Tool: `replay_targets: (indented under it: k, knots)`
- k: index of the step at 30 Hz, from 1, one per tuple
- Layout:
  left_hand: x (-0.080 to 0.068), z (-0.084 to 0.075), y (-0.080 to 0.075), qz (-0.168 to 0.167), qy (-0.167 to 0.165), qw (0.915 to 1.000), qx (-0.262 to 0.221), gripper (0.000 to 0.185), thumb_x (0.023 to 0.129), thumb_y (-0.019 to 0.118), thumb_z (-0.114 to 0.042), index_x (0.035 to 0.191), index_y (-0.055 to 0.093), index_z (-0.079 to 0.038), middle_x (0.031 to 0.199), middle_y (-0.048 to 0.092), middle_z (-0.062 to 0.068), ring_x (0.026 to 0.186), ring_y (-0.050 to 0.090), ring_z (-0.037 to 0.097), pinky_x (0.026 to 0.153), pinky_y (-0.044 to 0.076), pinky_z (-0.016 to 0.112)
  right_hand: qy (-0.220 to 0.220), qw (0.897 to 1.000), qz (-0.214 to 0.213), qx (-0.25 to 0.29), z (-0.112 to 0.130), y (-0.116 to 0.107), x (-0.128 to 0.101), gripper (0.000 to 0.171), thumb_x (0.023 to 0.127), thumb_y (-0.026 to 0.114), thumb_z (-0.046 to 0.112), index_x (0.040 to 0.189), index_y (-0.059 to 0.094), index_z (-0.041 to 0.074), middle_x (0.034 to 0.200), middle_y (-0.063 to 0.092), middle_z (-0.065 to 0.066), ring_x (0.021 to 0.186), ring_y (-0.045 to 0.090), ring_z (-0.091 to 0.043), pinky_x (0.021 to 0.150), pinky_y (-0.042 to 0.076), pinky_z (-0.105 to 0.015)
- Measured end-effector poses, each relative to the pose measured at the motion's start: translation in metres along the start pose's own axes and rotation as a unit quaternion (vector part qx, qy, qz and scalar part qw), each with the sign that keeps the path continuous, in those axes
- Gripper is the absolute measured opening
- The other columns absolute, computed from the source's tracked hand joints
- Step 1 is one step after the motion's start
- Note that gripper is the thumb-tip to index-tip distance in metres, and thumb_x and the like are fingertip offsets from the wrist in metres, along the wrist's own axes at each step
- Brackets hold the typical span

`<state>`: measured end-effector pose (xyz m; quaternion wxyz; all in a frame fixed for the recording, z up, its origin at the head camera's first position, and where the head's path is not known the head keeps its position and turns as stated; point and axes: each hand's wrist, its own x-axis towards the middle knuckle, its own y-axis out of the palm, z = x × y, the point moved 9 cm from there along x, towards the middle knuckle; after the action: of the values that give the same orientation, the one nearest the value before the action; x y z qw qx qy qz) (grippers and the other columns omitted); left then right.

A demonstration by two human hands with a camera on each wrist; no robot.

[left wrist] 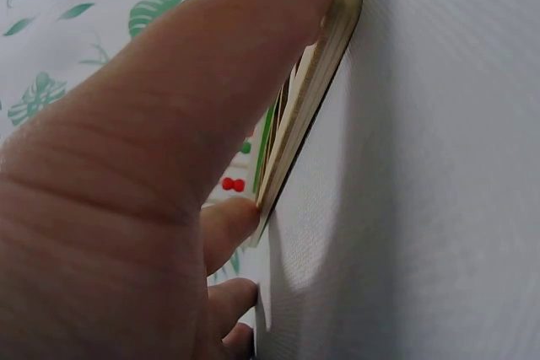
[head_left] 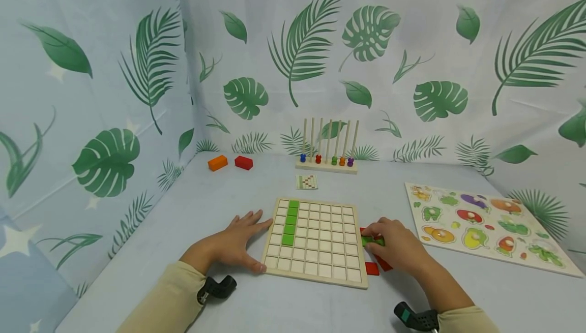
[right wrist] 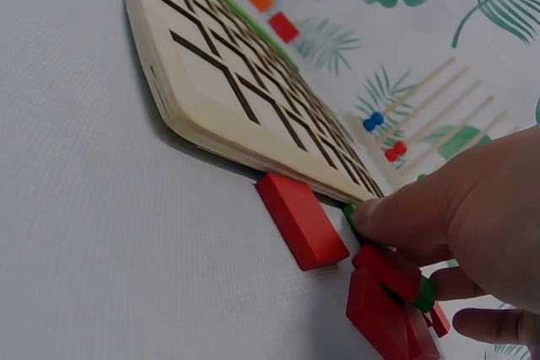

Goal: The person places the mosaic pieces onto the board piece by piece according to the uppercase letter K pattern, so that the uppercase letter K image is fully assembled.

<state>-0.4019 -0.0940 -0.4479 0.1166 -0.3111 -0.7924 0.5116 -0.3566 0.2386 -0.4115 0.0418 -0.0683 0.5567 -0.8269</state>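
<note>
The right hand (head_left: 397, 244) pinches a green block (head_left: 372, 241) at its nine o'clock fingertips beside the grid board (head_left: 316, 272); the left hand (head_left: 235, 241) lies flat, bracing the board's left edge.

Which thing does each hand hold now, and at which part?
The right hand pinches a green flat wooden piece at its near end. The left hand holds nothing; it presses the square wooden grid board.

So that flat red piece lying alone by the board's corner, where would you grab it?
Probably by its two long side edges, coming down from above. The red piece lies flat on the cloth, so nothing can get under it. Its far end sits right against the wooden board, which blocks an end-to-end pinch. The right hand, already pinching a green piece, is closest.
</note>
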Motion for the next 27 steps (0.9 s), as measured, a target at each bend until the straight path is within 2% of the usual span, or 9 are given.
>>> replay_targets:
  k: [4,10,15,22,27]
  knots:
    - [-0.0002,-0.0005,-0.0001,0.0,-0.002,1.0,-0.001,0.118,0.066,0.083,-0.07,0.163,0.029,-0.029,0.17,0.011,0.005,0.155,0.002,0.027,0.122,-0.002,0.051,-0.011,1.0,-0.008,0.003,0.0056,-0.0021,-0.0008,0.016,0.089,0.079,0.017,0.105,0.077,0.017,0.101,0.063,0.003,0.097,0.055,-0.023,0.081,0.052,-0.047]
    - [0.0,0.0004,0.0005,0.0,-0.003,1.0,-0.004,0.117,0.067,0.083,-0.069,0.163,0.029,-0.029,0.17,0.012,0.005,0.155,0.002,0.028,0.122,-0.002,0.052,-0.007,1.0,-0.016,-0.026,0.0066,-0.0022,-0.0015,0.02,0.089,0.08,0.019,0.108,0.078,0.016,0.101,0.063,0.001,0.095,0.056,-0.024,0.08,0.052,-0.048]
    - [0.0003,0.0004,0.0004,0.001,0.001,1.0,-0.005,0.117,0.067,0.083,-0.069,0.163,0.029,-0.028,0.17,0.011,0.007,0.155,0.002,0.029,0.122,-0.002,0.052,-0.008,0.999,-0.015,-0.032,0.0064,-0.0016,-0.0019,0.013,0.088,0.081,0.02,0.1,0.077,0.018,0.097,0.062,0.003,0.093,0.057,-0.023,0.082,0.052,-0.051]
    - [-0.001,-0.0006,-0.0005,0.0,0.002,1.0,-0.007,0.117,0.067,0.083,-0.069,0.163,0.03,-0.028,0.17,0.011,0.007,0.155,0.002,0.029,0.122,-0.002,0.053,-0.012,0.999,-0.005,-0.049,0.0063,-0.0002,-0.0006,0.022,0.089,0.08,0.023,0.109,0.077,0.014,0.101,0.063,0.0,0.097,0.059,-0.026,0.083,0.051,-0.055]
    - [-0.0009,-0.0003,-0.0002,0.0,0.001,1.0,-0.006,0.117,0.067,0.083,-0.068,0.163,0.03,-0.028,0.17,0.011,0.006,0.155,0.002,0.029,0.122,-0.002,0.052,-0.003,0.999,-0.009,-0.035,0.0043,-0.0008,-0.0012,0.019,0.088,0.081,0.022,0.104,0.075,0.014,0.101,0.063,0.0,0.099,0.059,-0.026,0.084,0.051,-0.055]
